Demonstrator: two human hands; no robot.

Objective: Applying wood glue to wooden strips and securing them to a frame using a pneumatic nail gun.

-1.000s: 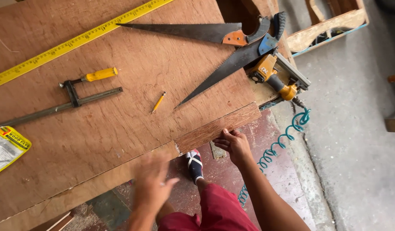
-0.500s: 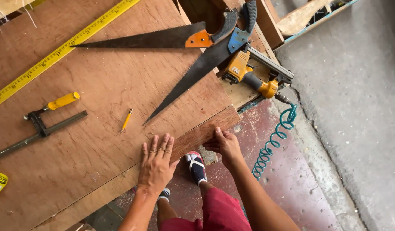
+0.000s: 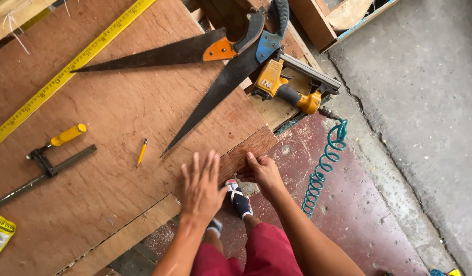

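My left hand [image 3: 201,185] lies flat, fingers spread, on the near edge of a large brown plywood sheet [image 3: 113,128]. My right hand [image 3: 264,171] grips the near end of a narrow wooden strip [image 3: 246,151] that runs along the sheet's cut edge. A short yellow pencil [image 3: 142,152] lies on the sheet to the left of my left hand. Two hand saws rest further up: one with a blue handle [image 3: 220,87] points at my hands, one with an orange handle [image 3: 159,53] lies across the top.
A yellow nail gun [image 3: 292,89] sits at the board's right corner with a teal coiled air hose [image 3: 325,163] hanging to the red floor. A bar clamp with a yellow handle [image 3: 52,158] and a yellow measuring rule [image 3: 62,76] lie at left. My feet [image 3: 238,199] are below the board.
The view has swung closer and to the right. My left hand came forward and settled flat on the board's edge; my right hand kept hold of the strip's end.
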